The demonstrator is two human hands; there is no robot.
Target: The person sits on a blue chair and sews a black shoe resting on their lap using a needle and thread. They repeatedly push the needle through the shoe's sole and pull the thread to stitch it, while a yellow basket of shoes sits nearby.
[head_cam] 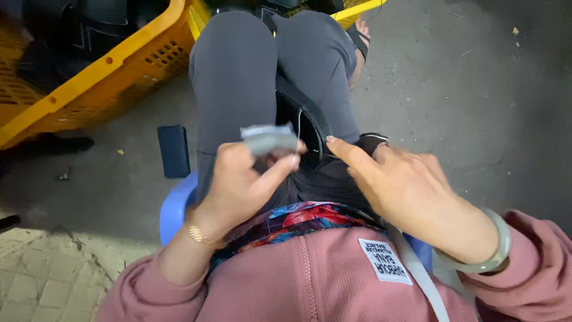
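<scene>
We see the left hand (241,179) with fingers curled closed, pinching a small grey folded piece (269,138) between thumb and fingertips; it sticks up above the knuckles, its long axis running left to right. The right hand (405,188) is spread loosely open, its forefinger stretched out onto the black curved part (310,122) lying on the lap, just beside the grey piece.

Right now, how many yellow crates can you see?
2. One large yellow crate sits on the floor at upper left; a corner of another yellow crate shows at top centre behind the knees. More may lie out of frame.
</scene>
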